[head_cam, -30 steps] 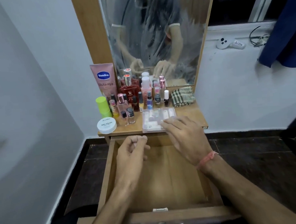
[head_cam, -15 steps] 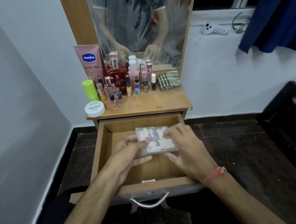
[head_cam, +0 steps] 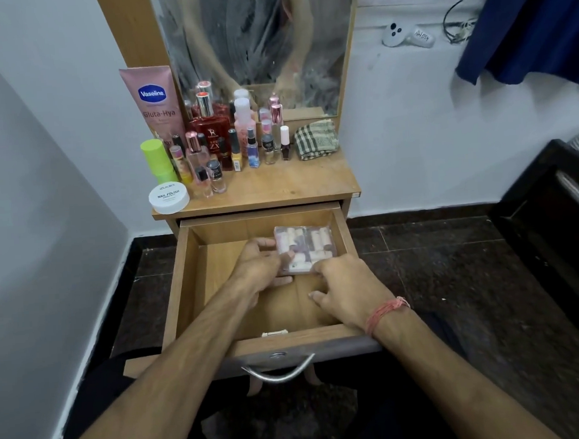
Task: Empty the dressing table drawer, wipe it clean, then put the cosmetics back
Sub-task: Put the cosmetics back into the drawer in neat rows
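Head view, 1 entry.

Item: clear box of small pale pieces, in the back right corner of the open drawer, apparently resting on or just above its floor; which one is unclear.

Hold: left hand has its fingers curled on the box's left edge. Right hand sits at the near edge, fingers bent down; whether they grasp the box or only touch it cannot be told.

Handling, as judged: light, stiff, thin plastic, probably slick and easily cracked. Lid could pop and spill the contents. Best taken by 2 opposite edges and kept flat.

Stock on counter: bottles, pink tube, green stick, white jar, folded checked cloth. All await return, by the look of it.

Obscured: box contents blurred, unidentifiable. Box's near left corner hidden by fingers. Drawer floor under the forearms not visible. Mirror smeared, its reflection indistinct.
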### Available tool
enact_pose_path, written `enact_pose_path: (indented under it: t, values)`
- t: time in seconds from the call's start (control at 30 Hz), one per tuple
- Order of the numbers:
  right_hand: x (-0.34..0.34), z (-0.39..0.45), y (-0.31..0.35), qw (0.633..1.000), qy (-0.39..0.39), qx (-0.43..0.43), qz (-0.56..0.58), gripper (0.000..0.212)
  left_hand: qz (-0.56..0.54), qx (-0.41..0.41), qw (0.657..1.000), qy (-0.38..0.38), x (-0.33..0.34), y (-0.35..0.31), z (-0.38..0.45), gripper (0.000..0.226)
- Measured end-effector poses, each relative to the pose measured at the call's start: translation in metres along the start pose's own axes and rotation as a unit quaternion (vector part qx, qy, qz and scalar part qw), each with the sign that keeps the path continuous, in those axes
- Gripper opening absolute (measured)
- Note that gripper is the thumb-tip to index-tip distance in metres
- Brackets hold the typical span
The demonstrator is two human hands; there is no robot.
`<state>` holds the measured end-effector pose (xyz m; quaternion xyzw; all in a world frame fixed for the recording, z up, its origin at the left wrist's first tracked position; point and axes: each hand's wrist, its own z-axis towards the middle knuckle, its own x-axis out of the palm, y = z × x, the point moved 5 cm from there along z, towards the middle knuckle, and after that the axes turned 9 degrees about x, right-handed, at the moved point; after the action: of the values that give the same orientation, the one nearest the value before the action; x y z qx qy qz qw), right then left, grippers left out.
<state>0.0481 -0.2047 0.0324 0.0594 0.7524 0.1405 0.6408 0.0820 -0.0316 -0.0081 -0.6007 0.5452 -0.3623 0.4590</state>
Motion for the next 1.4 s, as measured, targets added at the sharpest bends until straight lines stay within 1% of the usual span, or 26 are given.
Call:
enact_pose_path:
  t: [0.1, 0.13, 0.2, 0.3, 0.33, 0.37, 0.4, 0.43, 0.47, 0.5, 0.53, 0.6, 0.63, 0.7, 0.8, 0.87, 0.93, 1.0, 1.1, 1.23, 1.4]
  values:
    - [0.002, 0.001, 0.001, 1.0, 0.004, 0.011, -0.018, 0.038, 0.094, 0.029, 0.995, 0.004, -0.005, 0.0, 0.001, 0.031]
    - [0.004, 0.001, 0.001, 1.0, 0.006, 0.014, -0.022, 0.038, 0.117, 0.031, 0.993, 0.008, -0.006, 0.0, 0.0, 0.026]
    - [0.005, 0.002, 0.002, 0.999, 0.007, 0.018, -0.026, 0.036, 0.141, 0.033, 0.989, 0.022, -0.007, -0.002, -0.002, 0.022]
    - [0.004, 0.001, 0.003, 1.0, 0.005, 0.01, -0.025, 0.038, 0.193, 0.04, 0.979, 0.057, -0.011, -0.011, -0.011, 0.027]
    - [0.002, 0.0, 0.004, 1.0, 0.003, 0.004, -0.023, 0.04, 0.226, 0.05, 0.971, 0.063, -0.015, -0.016, -0.013, 0.032]
    - [-0.002, 0.0, 0.006, 1.0, -0.005, -0.002, -0.016, 0.041, 0.271, 0.072, 0.958, 0.051, -0.02, -0.025, -0.015, 0.042]
    - [-0.009, 0.002, 0.008, 1.0, -0.019, -0.006, 0.002, 0.04, 0.313, 0.11, 0.943, 0.024, -0.026, -0.039, -0.018, 0.051]
    - [-0.019, 0.004, 0.011, 0.999, -0.04, -0.01, 0.029, 0.037, 0.354, 0.163, 0.921, -0.012, -0.031, -0.059, -0.022, 0.047]
    - [-0.03, 0.009, 0.016, 0.996, -0.064, -0.016, 0.063, 0.032, 0.383, 0.226, 0.894, -0.055, -0.035, -0.083, -0.029, 0.037]
    - [-0.043, 0.015, 0.021, 0.991, -0.092, -0.024, 0.097, 0.027, 0.398, 0.291, 0.865, -0.093, -0.037, -0.108, -0.034, 0.026]
    - [-0.058, 0.022, 0.027, 0.984, -0.119, -0.032, 0.128, 0.022, 0.405, 0.354, 0.833, -0.124, -0.038, -0.134, -0.039, 0.021]
    - [-0.088, 0.042, 0.038, 0.968, -0.179, -0.045, 0.17, 0.019, 0.436, 0.443, 0.766, -0.164, -0.039, -0.174, -0.034, 0.022]
    - [-0.103, 0.053, 0.044, 0.96, -0.212, -0.052, 0.173, 0.02, 0.463, 0.464, 0.734, -0.18, -0.039, -0.191, -0.028, 0.024]
    - [-0.127, 0.078, 0.053, 0.95, -0.264, -0.061, 0.156, 0.023, 0.53, 0.458, 0.685, -0.199, -0.039, -0.213, -0.008, 0.026]
    - [-0.144, 0.119, 0.06, 0.946, -0.296, -0.058, 0.114, 0.028, 0.613, 0.417, 0.648, -0.176, -0.036, -0.226, 0.023, 0.026]
    - [-0.144, 0.143, 0.062, 0.95, -0.297, -0.053, 0.076, 0.027, 0.642, 0.4, 0.637, -0.151, -0.034, -0.227, 0.037, 0.032]
    - [-0.141, 0.161, 0.061, 0.954, -0.292, -0.047, 0.049, 0.024, 0.658, 0.397, 0.624, -0.143, -0.031, -0.228, 0.044, 0.036]
    - [-0.136, 0.174, 0.058, 0.956, -0.285, -0.046, 0.046, 0.022, 0.655, 0.401, 0.623, -0.146, -0.03, -0.23, 0.047, 0.032]
    - [-0.133, 0.184, 0.054, 0.95, -0.298, -0.054, 0.069, 0.016, 0.647, 0.403, 0.631, -0.148, -0.033, -0.233, 0.052, 0.02]
    - [-0.13, 0.185, 0.052, 0.943, -0.31, -0.066, 0.099, 0.015, 0.637, 0.408, 0.64, -0.135, -0.035, -0.231, 0.052, 0.015]
    - [-0.138, 0.158, 0.043, 0.932, -0.289, -0.068, 0.209, 0.014, 0.601, 0.428, 0.662, -0.131, -0.044, -0.231, 0.028, 0.012]
